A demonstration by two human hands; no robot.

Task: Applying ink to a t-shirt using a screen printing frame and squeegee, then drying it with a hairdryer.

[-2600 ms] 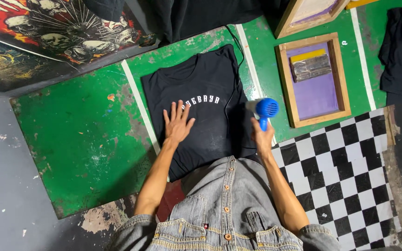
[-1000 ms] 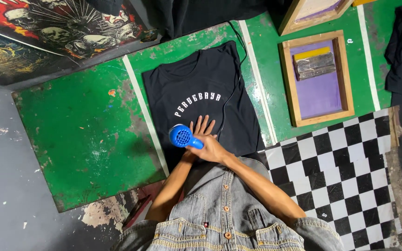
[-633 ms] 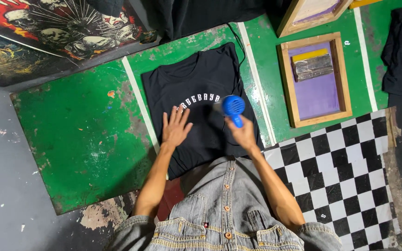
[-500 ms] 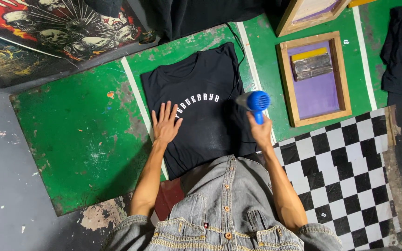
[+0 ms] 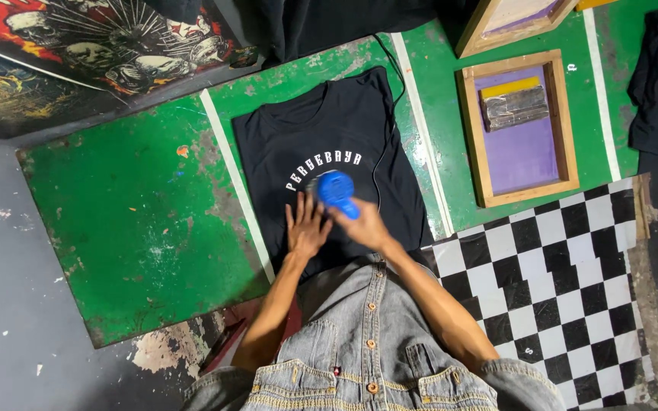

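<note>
The black T-shirt lies flat on the green bench. Your left hand, released and spread, presses its lower part, apparently to keep it smooth. Your right hand is grasping a blue blower just below the shirt's white lettering.

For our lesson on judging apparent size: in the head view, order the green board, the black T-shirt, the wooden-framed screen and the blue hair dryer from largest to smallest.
1. green board
2. black T-shirt
3. wooden-framed screen
4. blue hair dryer, held above the shirt in the right hand, so nearer the camera, yet plainly smallest.
</note>
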